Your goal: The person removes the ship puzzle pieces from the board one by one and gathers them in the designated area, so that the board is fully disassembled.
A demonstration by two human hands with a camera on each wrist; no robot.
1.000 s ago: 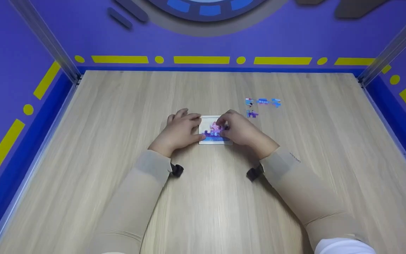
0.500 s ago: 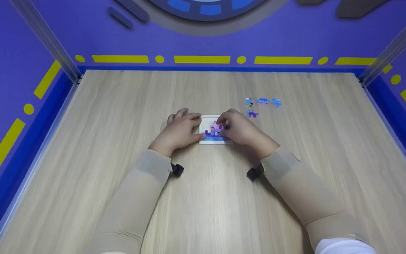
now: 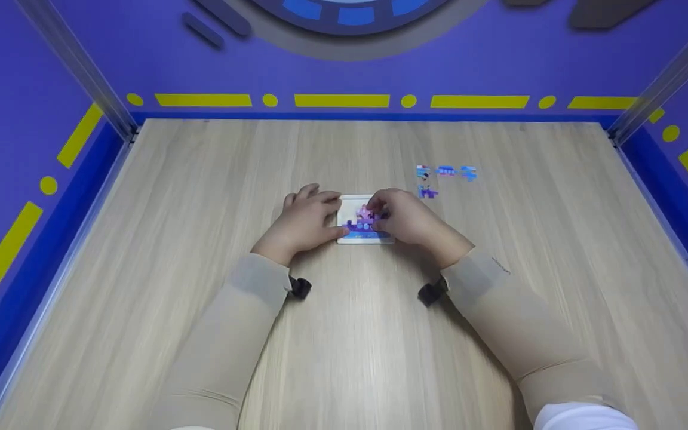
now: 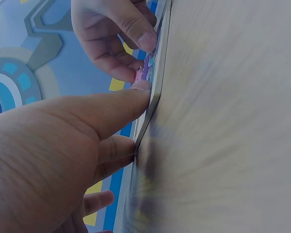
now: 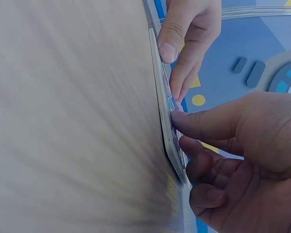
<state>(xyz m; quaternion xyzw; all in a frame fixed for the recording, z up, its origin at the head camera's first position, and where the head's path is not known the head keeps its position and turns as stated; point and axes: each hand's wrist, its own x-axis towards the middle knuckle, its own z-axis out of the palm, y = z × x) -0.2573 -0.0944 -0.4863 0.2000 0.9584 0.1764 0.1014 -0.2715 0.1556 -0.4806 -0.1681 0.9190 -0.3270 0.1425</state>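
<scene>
A small jigsaw puzzle in a white tray (image 3: 356,242) lies mid-table in the head view, partly filled with pink, purple and blue pieces. My left hand (image 3: 303,226) rests at its left side, fingers extended, the thumb near the lower left corner and a fingertip near the upper left. My right hand (image 3: 409,222) is over the tray's right part, where thumb and forefinger pinch a puzzle piece, largely hidden by the fingers. A pink piece (image 3: 365,212) shows beside those fingertips. In the right wrist view the right thumb (image 5: 199,124) touches the puzzle, with the other fingers curled.
Several loose puzzle pieces (image 3: 446,171) lie behind and to the right of the tray. The wooden table (image 3: 344,334) is bounded by a purple back wall (image 3: 344,77) and side walls. Dark wrist cameras sit inside both forearms.
The right hand's knuckles have dipped slightly over the tray, its fingertips staying at the same spot. The left hand, the tray and the loose pieces stay in place.
</scene>
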